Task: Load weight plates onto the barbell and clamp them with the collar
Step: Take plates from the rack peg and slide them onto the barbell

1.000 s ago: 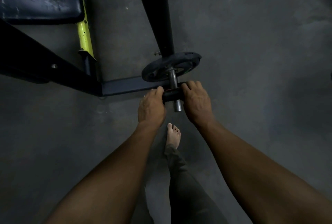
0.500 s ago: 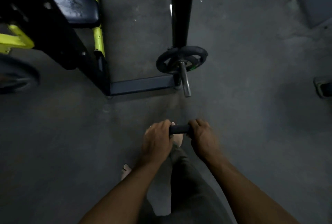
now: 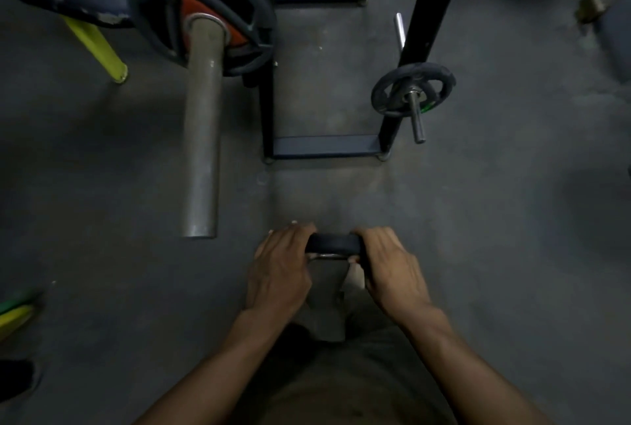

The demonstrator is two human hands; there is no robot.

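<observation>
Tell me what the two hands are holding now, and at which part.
Both hold the collar, one grip at each end: left hand on its left end, right hand on its right end.

The floor [image 3: 478, 220] is dull grey concrete, scuffed and blotched, and fills most of the frame. On it at upper centre stands a black rack frame [image 3: 326, 146], its flat base bar lying across the floor with small feet at both ends. At upper left a yellow leg [image 3: 102, 52] slants down to the floor. At the far upper right a brownish object [image 3: 590, 8] sits blurred, and a dark shape [image 3: 15, 378] lies at the lower left edge.
</observation>
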